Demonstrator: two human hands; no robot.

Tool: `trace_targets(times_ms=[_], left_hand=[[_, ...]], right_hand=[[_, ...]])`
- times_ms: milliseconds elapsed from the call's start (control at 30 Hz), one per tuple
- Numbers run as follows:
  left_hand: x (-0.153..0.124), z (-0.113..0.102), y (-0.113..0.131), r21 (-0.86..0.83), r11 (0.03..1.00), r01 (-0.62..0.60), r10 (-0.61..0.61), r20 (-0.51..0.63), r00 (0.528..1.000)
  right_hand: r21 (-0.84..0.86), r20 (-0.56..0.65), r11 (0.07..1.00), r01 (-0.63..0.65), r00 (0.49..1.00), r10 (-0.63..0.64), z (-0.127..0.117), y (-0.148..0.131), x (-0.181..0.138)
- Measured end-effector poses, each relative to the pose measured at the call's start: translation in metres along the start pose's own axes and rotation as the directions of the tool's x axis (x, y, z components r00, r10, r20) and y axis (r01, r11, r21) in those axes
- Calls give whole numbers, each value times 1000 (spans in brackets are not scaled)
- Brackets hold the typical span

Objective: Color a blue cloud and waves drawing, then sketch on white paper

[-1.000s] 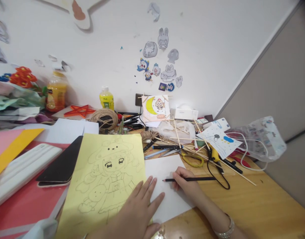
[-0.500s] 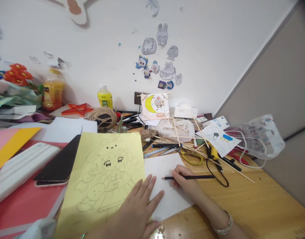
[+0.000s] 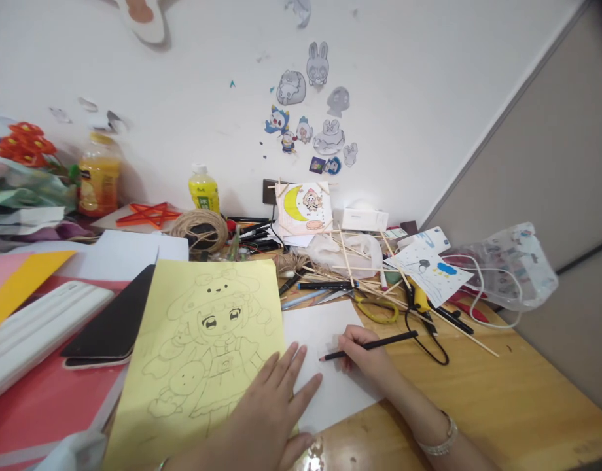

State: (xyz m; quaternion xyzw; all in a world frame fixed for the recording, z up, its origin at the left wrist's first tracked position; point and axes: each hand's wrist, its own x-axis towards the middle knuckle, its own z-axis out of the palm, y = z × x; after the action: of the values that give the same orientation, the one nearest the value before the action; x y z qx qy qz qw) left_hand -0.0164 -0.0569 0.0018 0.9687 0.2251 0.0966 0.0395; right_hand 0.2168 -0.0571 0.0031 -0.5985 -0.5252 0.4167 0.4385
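My right hand [image 3: 362, 353] is closed around a black pencil [image 3: 389, 341], its tip pointing left, low over a white sheet of paper [image 3: 330, 392]. Whether the tip touches the paper I cannot tell. No clear marks show on that sheet. My left hand [image 3: 276, 399] lies flat with fingers spread, across the edge between the white sheet and a yellow sheet [image 3: 183, 353]. On the yellow sheet is a line drawing of a big-eyed girl in a hat and dress; the hand and forearm hide its lower right part.
Behind the papers lie yellow-handled scissors [image 3: 377, 311], several thin wooden sticks [image 3: 344, 258], pens and a twine roll [image 3: 203, 229]. Left are a dark tablet-like slab [image 3: 109, 314] and a long white case [image 3: 46, 333]. Two bottles stand by the wall; a clear plastic bag [image 3: 521, 268] sits right.
The pencil has tilted, its back end rising and its tip dropping slightly lower over the white sheet. My left hand stays in place. The whole view has shifted a little.
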Motion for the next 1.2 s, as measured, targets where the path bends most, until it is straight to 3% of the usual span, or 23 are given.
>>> trace_targets(times_ms=[367,600,733,867,1067,1200], left_hand=[[2,-4,0,28,1000,1,-1,29,1000],[-2,18,-3,23,1000,-10,11,-48,999],[-1,13,-2,13,1000,-1,1,-21,1000],[0,5,-1,6,1000,-9,8,14,1000],[0,18,-3,18,1000,7,-7,-18,1000],[0,13,-3,21,1000,-4,4,-30,1000]], right_hand=[[121,26,989,-90,996,87,0,4,2],[166,20,978,-126,992,124,0,1,1],[104,17,993,-54,998,52,0,-4,-1],[99,19,992,-80,997,79,0,-3,-1],[54,21,999,-6,1000,5,-2,2,0],[-16,-20,999,44,999,-44,-2,4,0]])
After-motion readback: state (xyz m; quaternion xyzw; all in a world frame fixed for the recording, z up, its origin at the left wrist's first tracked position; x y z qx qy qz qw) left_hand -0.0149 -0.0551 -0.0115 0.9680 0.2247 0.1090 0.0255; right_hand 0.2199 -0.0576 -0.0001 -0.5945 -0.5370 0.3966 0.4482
